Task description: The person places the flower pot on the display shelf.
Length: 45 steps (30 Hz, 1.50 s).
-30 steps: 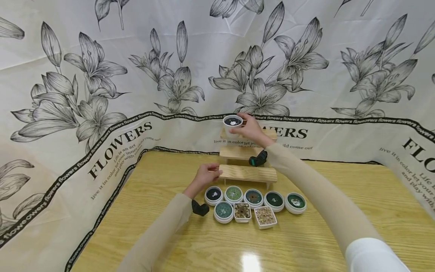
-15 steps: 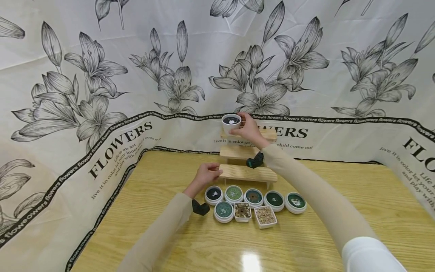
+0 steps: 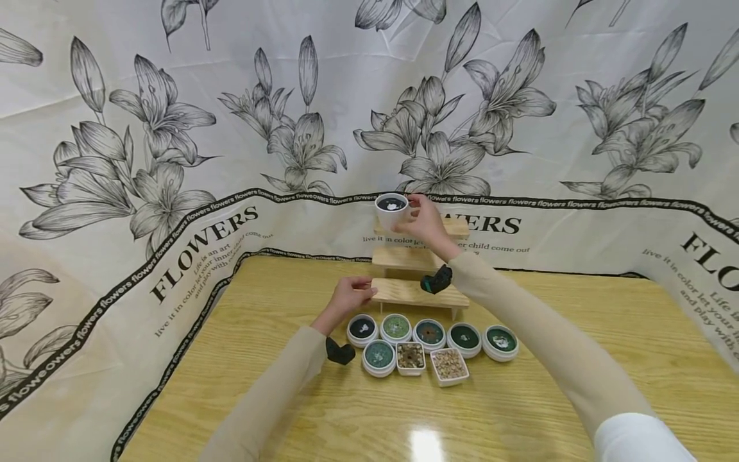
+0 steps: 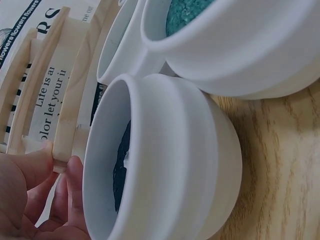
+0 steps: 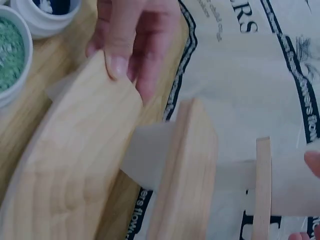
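1. White cup [image 3: 385, 219], roughly upright with dark contents and a pale patch on top, is at the left end of the top step [image 3: 456, 227]; whether it touches the wood cannot be told.
2. Right hand [image 3: 426, 221]: its fingers and thumb pinch the cup from the right side, parted only as far as the cup between them.
3. Left hand [image 3: 348, 298]: its fingers are closed about the left end of the lowest step [image 3: 407, 292], thumb above and the others below, gap just filled by the wood.
4. Between these lies the middle step [image 3: 401, 258].
5. Just in front, five round pots [image 3: 430, 333] form a row on the tabletop [image 3: 323, 417], their contents black, green or brownish.
6. Nearer the person are another round pot [image 3: 379, 357] and two square pots [image 3: 449, 366] of pebbly bits.
7. Behind hangs a cloth [image 3: 314, 237] printed with flowers and lettering.
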Available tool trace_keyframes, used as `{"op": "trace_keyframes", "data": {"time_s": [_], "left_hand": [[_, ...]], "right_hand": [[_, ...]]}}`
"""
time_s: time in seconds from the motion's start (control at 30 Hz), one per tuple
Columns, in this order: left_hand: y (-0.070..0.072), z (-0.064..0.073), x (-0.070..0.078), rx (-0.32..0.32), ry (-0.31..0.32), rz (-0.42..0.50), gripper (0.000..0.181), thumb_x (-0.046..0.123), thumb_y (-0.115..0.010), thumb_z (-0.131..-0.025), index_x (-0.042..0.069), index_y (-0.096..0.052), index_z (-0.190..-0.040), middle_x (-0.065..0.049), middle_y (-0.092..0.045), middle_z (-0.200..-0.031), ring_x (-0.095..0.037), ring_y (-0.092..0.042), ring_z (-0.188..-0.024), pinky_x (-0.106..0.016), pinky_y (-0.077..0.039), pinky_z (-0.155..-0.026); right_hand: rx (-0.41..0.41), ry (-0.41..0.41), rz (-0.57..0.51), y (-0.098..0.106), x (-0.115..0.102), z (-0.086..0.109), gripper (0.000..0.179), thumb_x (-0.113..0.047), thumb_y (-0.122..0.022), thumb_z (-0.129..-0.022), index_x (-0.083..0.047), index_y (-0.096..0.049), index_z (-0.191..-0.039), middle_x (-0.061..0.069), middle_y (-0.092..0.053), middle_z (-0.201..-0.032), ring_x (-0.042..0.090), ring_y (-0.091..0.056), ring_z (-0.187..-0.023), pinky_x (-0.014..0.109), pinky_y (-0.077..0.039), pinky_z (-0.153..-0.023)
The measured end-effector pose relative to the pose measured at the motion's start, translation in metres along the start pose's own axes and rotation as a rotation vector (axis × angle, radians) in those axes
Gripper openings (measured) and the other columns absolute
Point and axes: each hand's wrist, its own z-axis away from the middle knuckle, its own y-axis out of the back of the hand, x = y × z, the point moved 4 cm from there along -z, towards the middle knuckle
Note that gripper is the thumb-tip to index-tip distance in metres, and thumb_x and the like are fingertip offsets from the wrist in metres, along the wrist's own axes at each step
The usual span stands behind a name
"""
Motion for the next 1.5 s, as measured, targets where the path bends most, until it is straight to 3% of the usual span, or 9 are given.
{"op": "trace_keyframes", "data": {"time_s": [0.17,0.3,0.67,1.1,1.5], "left_hand": [[-0.001,0.002,0.003,0.000,0.005,-0.002,0.036,0.003,-0.066,-0.089,-0.007,-0.061,-0.123,-0.022,-0.063,-0.109,-0.010,-0.058,-0.075,-0.031,-0.060,-0.071],[-0.001,0.003,0.004,0.002,0.008,0.004,0.036,0.003,-0.066,-0.089,-0.008,-0.061,-0.123,-0.023,-0.063,-0.109,-0.010,-0.058,-0.074,-0.032,-0.060,-0.072],[0.000,0.001,0.001,0.013,-0.003,0.007,0.036,0.003,-0.067,-0.088,-0.007,-0.061,-0.123,-0.023,-0.064,-0.108,-0.009,-0.058,-0.074,-0.031,-0.060,-0.070],[0.001,0.004,0.001,0.017,-0.022,-0.010,0.037,0.002,-0.066,-0.089,-0.008,-0.059,-0.124,-0.025,-0.062,-0.111,-0.008,-0.057,-0.072,-0.038,-0.060,-0.076],[-0.002,0.003,0.000,0.020,-0.006,0.019,0.039,0.001,-0.066,-0.088,-0.009,-0.058,-0.125,-0.025,-0.063,-0.110,-0.007,-0.058,-0.072,-0.029,-0.060,-0.071]], "right_hand": [[0.048,0.034,0.073,0.000,-0.005,0.017,0.079,-0.006,-0.079,-0.076,0.000,-0.036,-0.142,0.022,-0.044,-0.138,0.038,-0.047,-0.122,0.049,-0.047,-0.100],[0.031,0.085,0.112,-0.004,-0.006,0.032,0.081,-0.006,-0.080,-0.075,0.000,-0.036,-0.143,0.021,-0.043,-0.137,0.037,-0.047,-0.120,0.047,-0.048,-0.100],[-0.015,0.117,0.005,0.000,0.006,0.066,0.076,-0.003,-0.078,-0.077,0.000,-0.039,-0.142,0.025,-0.044,-0.136,0.042,-0.047,-0.119,0.052,-0.048,-0.098],[-0.032,0.112,0.022,0.025,0.020,0.109,0.070,-0.008,-0.080,-0.077,-0.003,-0.045,-0.137,0.021,-0.047,-0.136,0.038,-0.050,-0.116,0.053,-0.050,-0.095],[0.019,0.119,0.041,0.050,0.046,0.153,0.066,-0.009,-0.080,-0.077,-0.003,-0.047,-0.135,0.020,-0.049,-0.133,0.037,-0.052,-0.114,0.052,-0.052,-0.092]]}}
